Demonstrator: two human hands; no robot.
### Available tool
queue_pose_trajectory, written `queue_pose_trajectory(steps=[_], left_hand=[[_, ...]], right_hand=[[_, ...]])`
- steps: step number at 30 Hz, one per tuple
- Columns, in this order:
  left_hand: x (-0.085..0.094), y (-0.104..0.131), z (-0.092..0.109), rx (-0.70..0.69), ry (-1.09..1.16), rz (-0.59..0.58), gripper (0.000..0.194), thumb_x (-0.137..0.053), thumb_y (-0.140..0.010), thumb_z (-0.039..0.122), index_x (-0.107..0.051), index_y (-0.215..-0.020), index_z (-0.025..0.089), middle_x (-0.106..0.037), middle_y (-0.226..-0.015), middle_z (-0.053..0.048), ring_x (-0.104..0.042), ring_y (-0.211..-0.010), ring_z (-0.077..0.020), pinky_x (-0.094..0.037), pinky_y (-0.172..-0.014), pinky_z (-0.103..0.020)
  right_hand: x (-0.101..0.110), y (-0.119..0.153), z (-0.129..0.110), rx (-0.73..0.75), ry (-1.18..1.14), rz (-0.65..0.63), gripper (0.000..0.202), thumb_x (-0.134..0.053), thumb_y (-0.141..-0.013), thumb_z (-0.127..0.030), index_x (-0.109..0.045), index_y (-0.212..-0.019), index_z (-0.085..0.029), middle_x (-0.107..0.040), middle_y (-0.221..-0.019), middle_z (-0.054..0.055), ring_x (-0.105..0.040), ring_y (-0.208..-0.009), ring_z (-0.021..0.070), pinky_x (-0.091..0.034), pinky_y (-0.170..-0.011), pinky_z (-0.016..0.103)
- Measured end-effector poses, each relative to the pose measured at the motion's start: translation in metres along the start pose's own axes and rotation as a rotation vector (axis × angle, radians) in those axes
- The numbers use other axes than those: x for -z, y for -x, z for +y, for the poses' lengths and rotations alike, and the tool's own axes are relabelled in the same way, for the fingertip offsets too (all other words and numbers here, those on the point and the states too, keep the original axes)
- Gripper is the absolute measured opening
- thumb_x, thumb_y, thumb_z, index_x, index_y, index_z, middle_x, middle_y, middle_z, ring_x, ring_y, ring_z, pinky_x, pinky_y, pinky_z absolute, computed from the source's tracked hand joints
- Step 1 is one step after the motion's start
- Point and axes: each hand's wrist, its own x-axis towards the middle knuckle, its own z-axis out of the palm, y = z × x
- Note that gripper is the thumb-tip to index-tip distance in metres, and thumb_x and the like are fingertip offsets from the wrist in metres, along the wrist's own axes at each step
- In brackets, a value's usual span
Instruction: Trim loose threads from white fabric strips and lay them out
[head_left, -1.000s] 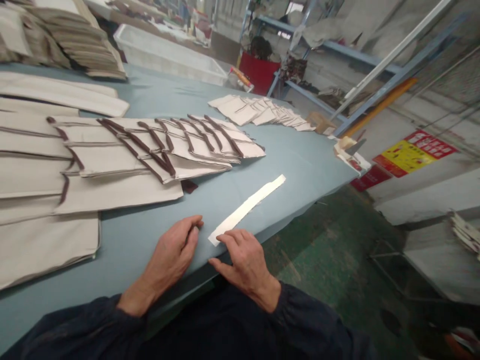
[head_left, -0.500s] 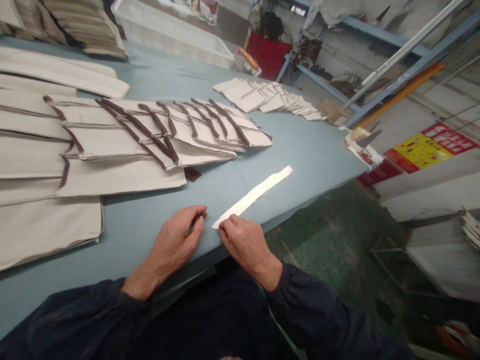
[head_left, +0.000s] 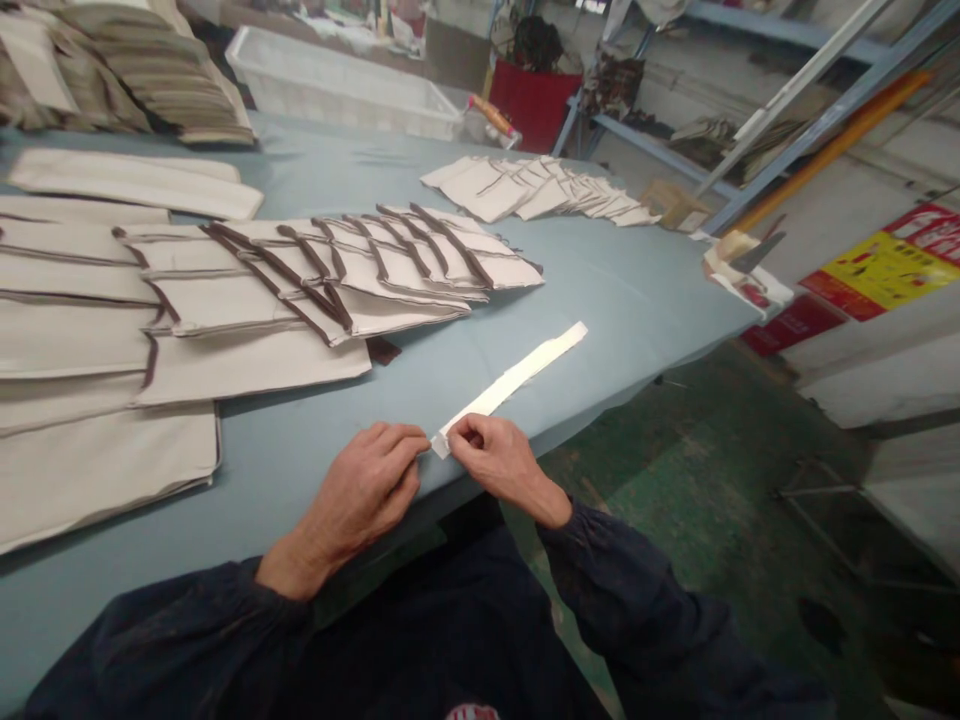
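A narrow white strip (head_left: 517, 376) lies slanting on the blue-grey table (head_left: 615, 300), its near end between my two hands. My right hand (head_left: 499, 455) pinches at that near end, where a small pale flap shows. From the other side, my left hand (head_left: 367, 480) touches the tip of the strip with its forefinger; its other fingers are curled, and whether they hold anything is hidden. Left of the strip, cream fabric pieces with dark brown edging (head_left: 300, 280) overlap in a row.
Larger cream panels (head_left: 90, 450) lie at the left. Behind are a white plastic bin (head_left: 337, 90), folded fabric stacks (head_left: 165, 75) and more cream pieces (head_left: 525, 188). A small tray with tools (head_left: 746, 275) sits near the right table corner.
The view has shifted slightly. My left hand has come up to the strip's near end, and a small flap now shows there beside my right fingertips.
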Motion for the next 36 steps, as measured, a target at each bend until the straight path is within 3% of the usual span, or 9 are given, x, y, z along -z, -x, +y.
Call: queue_pose_trajectory(steps=[3, 6, 12, 18, 23, 28, 32, 36], left_hand=[[0.002, -0.002, 0.005, -0.074, -0.129, -0.11, 0.039, -0.044, -0.096, 0.012, -0.059, -0.132, 0.014, -0.065, -0.128, -0.014, -0.057, -0.101, -0.0288, -0.05, -0.088, -0.046], [0.002, -0.005, 0.009, -0.099, -0.228, -0.173, 0.039, -0.045, -0.098, 0.017, -0.059, -0.134, 0.013, -0.064, -0.133, -0.014, -0.056, -0.104, -0.0306, -0.049, -0.088, -0.048], [-0.001, -0.005, 0.005, -0.143, -0.264, -0.142, 0.031, -0.047, -0.102, 0.022, -0.064, -0.128, 0.015, -0.062, -0.144, -0.008, -0.055, -0.108, -0.0305, -0.047, -0.088, -0.046], [-0.002, -0.005, -0.003, -0.185, -0.22, -0.034, 0.031, -0.053, -0.101, 0.027, -0.061, -0.13, 0.023, -0.069, -0.135, -0.001, -0.058, -0.108, -0.0266, -0.046, -0.092, -0.041], [0.0, -0.011, -0.003, -0.235, -0.281, 0.035, 0.033, -0.056, -0.098, 0.029, -0.061, -0.13, 0.024, -0.072, -0.131, 0.001, -0.063, -0.101, -0.0234, -0.05, -0.086, -0.035], [0.0, -0.012, -0.005, -0.271, -0.381, 0.035, 0.039, -0.054, -0.098, 0.031, -0.061, -0.136, 0.024, -0.072, -0.132, 0.002, -0.064, -0.101, -0.0227, -0.052, -0.086, -0.033], [-0.007, -0.007, -0.019, -0.305, -0.397, 0.019, 0.048, -0.052, -0.098, 0.038, -0.057, -0.144, 0.027, -0.066, -0.141, 0.004, -0.064, -0.103, -0.0222, -0.052, -0.088, -0.031], [-0.012, -0.001, -0.028, -0.291, -0.433, -0.012, 0.055, -0.055, -0.096, 0.043, -0.054, -0.148, 0.027, -0.064, -0.144, 0.004, -0.064, -0.104, -0.0232, -0.053, -0.086, -0.033]], right_hand=[[0.003, -0.002, 0.002, -0.009, -0.077, -0.026, 0.015, -0.06, -0.088, -0.024, -0.067, -0.076, -0.02, -0.061, -0.067, -0.003, -0.051, -0.062, 0.0124, -0.032, -0.059, 0.025], [0.007, -0.003, 0.008, 0.009, -0.221, -0.03, 0.019, -0.057, -0.091, -0.029, -0.061, -0.076, -0.019, -0.058, -0.064, -0.004, -0.049, -0.06, 0.012, -0.032, -0.058, 0.024], [0.024, -0.019, 0.042, -0.19, -0.775, 0.16, 0.02, -0.059, -0.089, -0.038, -0.058, -0.082, -0.019, -0.058, -0.058, -0.005, -0.049, -0.052, 0.0099, -0.033, -0.048, 0.02], [0.065, -0.059, 0.069, -0.353, -0.993, 0.363, 0.016, -0.056, -0.092, -0.03, -0.059, -0.086, -0.015, -0.068, -0.08, 0.003, -0.054, -0.049, 0.0074, -0.033, -0.037, 0.017], [0.098, -0.101, 0.079, -0.46, -1.208, 0.5, 0.02, -0.054, -0.103, -0.025, -0.061, -0.09, -0.011, -0.068, -0.082, 0.004, -0.057, -0.055, 0.0075, -0.044, -0.044, 0.016], [0.132, -0.14, 0.1, -0.522, -1.342, 0.704, 0.018, -0.062, -0.103, -0.029, -0.064, -0.1, -0.012, -0.065, -0.086, 0.0, -0.061, -0.064, 0.0089, -0.053, -0.054, 0.019], [0.159, -0.161, 0.12, -0.543, -1.376, 0.815, 0.016, -0.062, -0.102, -0.027, -0.063, -0.099, -0.012, -0.062, -0.081, -0.002, -0.058, -0.059, 0.0073, -0.052, -0.052, 0.018], [0.171, -0.182, 0.131, -0.569, -1.358, 0.872, 0.016, -0.063, -0.102, -0.027, -0.063, -0.096, -0.012, -0.059, -0.076, -0.004, -0.052, -0.053, 0.0054, -0.047, -0.047, 0.016]])
